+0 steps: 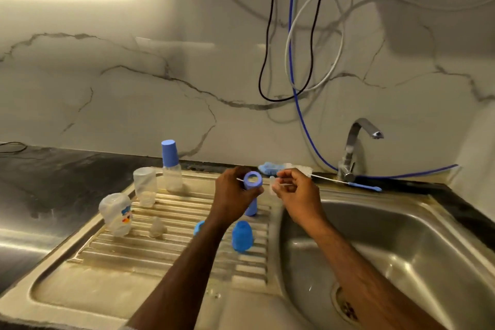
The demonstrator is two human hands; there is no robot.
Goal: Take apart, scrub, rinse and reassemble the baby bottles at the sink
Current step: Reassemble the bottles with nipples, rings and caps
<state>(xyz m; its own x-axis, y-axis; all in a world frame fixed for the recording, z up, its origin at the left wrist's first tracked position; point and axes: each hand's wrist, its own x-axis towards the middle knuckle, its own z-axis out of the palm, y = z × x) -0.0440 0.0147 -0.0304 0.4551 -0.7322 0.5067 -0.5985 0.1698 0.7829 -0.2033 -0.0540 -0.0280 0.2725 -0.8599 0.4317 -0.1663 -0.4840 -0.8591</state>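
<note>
Blue collar ring (252,179): smooth plastic hoop, its round opening facing the camera, held above the draining board at centre frame.
Left hand (233,194): fingers curled round the ring's rim.
Right hand (297,194): at 3 o'clock of the ring, fingertips pinching a small translucent teat (273,184) (soft, pale, partly hidden).
Blue cylinder (251,206): upright at 6 o'clock of the ring, half behind the left hand.
Blue ribbed cap (242,236): domed, standing further towards 6 o'clock.
Capped bottle (171,166): clear body, blue tapered cap, at 10 o'clock.
Clear cups and printed bottle (116,214): frosted plastic, at 8 to 9 o'clock.
Bottle brush (302,170): white bristles, blue handle tip, lying at 2 o'clock along the sink's back edge.
Draining board (171,249): ridged, stained steel.
Sink basin (401,244): glossy steel, at 4 o'clock.
Tap (353,147): curved chrome.
</note>
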